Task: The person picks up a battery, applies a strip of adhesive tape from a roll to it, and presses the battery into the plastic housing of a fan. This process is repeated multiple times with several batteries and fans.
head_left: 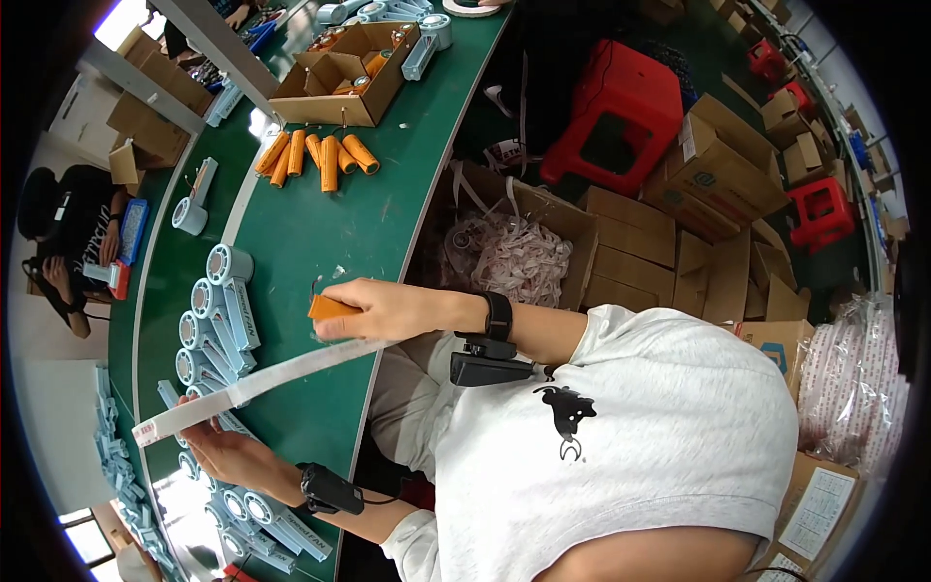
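Note:
My right hand (373, 308), the upper one in the head view, is closed round an orange wrapped battery (330, 309) with a short wire at its end. A long white tape strip (257, 385) slants across the green table below it, its upper end passing close under that hand; whether the hand touches it is unclear. Lower down, my left hand (233, 454) holds the strip near its printed far end, with fingers partly hidden behind it. Light blue handheld fan housings (229, 264) stand in a row beyond the strip, and several more (281, 519) lie beside my left hand.
Several orange batteries (330, 160) lie up the table beside an open cardboard box (339, 102). Off the table's near edge, a carton (582, 228) holds crumpled strips. A red stool (621, 116) and stacked cartons (718, 165) stand behind. Another person (78, 233) sits across the table.

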A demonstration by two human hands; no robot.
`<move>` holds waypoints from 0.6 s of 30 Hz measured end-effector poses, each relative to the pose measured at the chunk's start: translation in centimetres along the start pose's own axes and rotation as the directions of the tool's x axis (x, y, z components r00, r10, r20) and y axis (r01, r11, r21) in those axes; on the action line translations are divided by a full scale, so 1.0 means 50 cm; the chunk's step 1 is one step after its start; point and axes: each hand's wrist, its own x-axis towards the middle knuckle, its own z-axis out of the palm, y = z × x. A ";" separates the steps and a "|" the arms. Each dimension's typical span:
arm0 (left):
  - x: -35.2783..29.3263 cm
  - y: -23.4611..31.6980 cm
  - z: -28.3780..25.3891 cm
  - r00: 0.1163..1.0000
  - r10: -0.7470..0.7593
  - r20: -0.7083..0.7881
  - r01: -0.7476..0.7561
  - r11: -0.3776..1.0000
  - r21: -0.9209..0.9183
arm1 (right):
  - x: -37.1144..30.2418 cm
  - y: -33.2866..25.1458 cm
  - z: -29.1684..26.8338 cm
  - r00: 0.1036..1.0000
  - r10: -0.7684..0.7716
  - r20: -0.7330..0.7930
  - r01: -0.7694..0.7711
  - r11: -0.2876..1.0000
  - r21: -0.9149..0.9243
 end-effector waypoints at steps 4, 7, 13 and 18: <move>-0.032 -0.009 0.000 0.999 -0.025 0.045 0.018 0.987 0.159 | 0.007 -0.021 0.006 0.998 -0.050 0.031 0.034 0.918 0.396; -0.073 -0.010 0.021 0.998 -0.059 -0.004 0.058 0.971 0.233 | 0.022 -0.062 0.049 0.995 -0.096 0.034 0.089 0.979 0.186; -0.093 -0.010 0.058 0.994 -0.108 0.013 0.098 0.937 0.337 | 0.069 -0.038 0.111 0.789 -0.599 -0.136 0.533 0.779 -0.330; -0.097 -0.033 0.044 0.990 0.133 0.056 -0.141 0.805 0.577 | 0.086 -0.035 0.140 0.805 -0.571 -0.163 0.484 0.790 -0.375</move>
